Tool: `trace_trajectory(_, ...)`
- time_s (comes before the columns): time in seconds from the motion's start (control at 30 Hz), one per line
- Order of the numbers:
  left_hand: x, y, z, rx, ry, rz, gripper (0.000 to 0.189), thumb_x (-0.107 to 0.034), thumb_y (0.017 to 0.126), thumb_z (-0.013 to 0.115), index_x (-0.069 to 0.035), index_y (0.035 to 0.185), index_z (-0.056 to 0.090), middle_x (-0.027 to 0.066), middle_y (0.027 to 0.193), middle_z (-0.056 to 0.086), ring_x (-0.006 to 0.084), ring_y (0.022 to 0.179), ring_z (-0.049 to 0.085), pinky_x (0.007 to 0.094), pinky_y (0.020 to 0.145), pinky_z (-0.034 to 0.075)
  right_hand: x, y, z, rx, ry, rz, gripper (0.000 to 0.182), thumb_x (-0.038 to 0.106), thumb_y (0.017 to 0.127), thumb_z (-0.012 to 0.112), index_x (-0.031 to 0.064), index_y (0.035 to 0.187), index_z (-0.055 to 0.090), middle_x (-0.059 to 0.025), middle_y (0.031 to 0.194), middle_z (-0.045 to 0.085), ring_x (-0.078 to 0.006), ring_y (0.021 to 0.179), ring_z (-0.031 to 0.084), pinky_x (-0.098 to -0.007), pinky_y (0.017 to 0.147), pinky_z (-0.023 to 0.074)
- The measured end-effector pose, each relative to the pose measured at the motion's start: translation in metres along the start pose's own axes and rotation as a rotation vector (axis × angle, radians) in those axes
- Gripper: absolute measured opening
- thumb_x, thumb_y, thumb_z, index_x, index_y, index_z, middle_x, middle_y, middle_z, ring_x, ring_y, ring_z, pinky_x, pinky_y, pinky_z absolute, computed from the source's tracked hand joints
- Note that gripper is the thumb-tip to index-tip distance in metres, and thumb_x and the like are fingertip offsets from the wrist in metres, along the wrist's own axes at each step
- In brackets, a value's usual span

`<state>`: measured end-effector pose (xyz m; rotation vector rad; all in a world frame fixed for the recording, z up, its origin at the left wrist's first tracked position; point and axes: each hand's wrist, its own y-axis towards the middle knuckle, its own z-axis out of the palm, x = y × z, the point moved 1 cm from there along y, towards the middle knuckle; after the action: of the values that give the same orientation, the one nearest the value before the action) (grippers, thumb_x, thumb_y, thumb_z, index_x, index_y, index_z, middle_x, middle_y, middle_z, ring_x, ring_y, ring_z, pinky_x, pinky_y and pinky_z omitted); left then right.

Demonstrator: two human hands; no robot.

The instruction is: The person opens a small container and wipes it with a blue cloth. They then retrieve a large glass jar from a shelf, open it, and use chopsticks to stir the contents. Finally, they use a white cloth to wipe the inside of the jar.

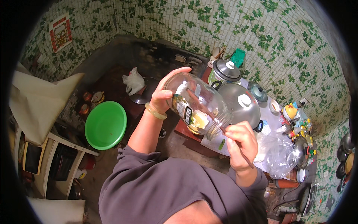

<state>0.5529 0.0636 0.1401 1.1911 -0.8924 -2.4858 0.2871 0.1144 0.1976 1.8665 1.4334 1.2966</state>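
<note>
A large clear glass jar (212, 103) lies tilted in the air before me, its threaded mouth pointing down to the right. My left hand (165, 92) grips its base end, the thumb against the glass. A printed label covers part of the side, and a pale, yellowish patch shows beside it. Between the fingers of my right hand (242, 142) is a thin brown stick (202, 106), possibly a chopstick. It passes through the mouth deep into the jar. Its inner end is near a whitish lump (183, 87), which I cannot identify through the glass.
To the right, a table (215, 145) holds a lidded steel pot (237, 98), a rice cooker (226, 70), several condiment bottles (296, 131) and a clear plastic bag (279, 156). A green basin (105, 126) stands left, near a white shelf unit (47, 159) and a white plastic bag (134, 81).
</note>
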Motion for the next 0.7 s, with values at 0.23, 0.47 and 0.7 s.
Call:
trace_trajectory(0.23, 0.000, -0.002, -0.002, -0.040, 0.026, -0.004, 0.094, -0.039, 0.058, 0.072, 0.005, 0.134, 0.040, 0.0175, 0.116, 0.059, 0.0277, 0.104, 0.060, 0.0385, 0.093, 0.048, 0.010, -0.004, -0.015, -0.050, -0.074, -0.028, 0.019, -0.006, 0.073, 0.062, 0.0006, 0.090, 0.057, -0.0147, 0.086, 0.064, -0.0264, 0.069, 0.055, -0.0345, 0.062, 0.0459)
trace_trajectory(0.47, 0.001, -0.001, 0.000, -0.024, -0.039, -0.009, 0.091, -0.033, 0.060, 0.073, 0.006, 0.135, 0.040, 0.0163, 0.112, 0.059, 0.0268, 0.103, 0.059, 0.0381, 0.093, 0.048, 0.019, -0.003, -0.025, 0.041, -0.088, -0.005, 0.019, -0.006, 0.071, 0.062, 0.0007, 0.087, 0.057, -0.0138, 0.080, 0.063, -0.0258, 0.065, 0.053, -0.0333, 0.058, 0.0442)
trace_trajectory(0.7, 0.002, 0.000, 0.003, 0.008, -0.080, 0.008, 0.089, -0.030, 0.062, 0.073, 0.007, 0.135, 0.039, 0.0192, 0.106, 0.058, 0.0285, 0.098, 0.059, 0.0386, 0.089, 0.050, 0.026, -0.003, -0.033, 0.003, 0.026, 0.048, 0.016, -0.006, 0.073, 0.061, 0.0006, 0.087, 0.059, -0.0133, 0.082, 0.064, -0.0235, 0.067, 0.055, -0.0323, 0.061, 0.0445)
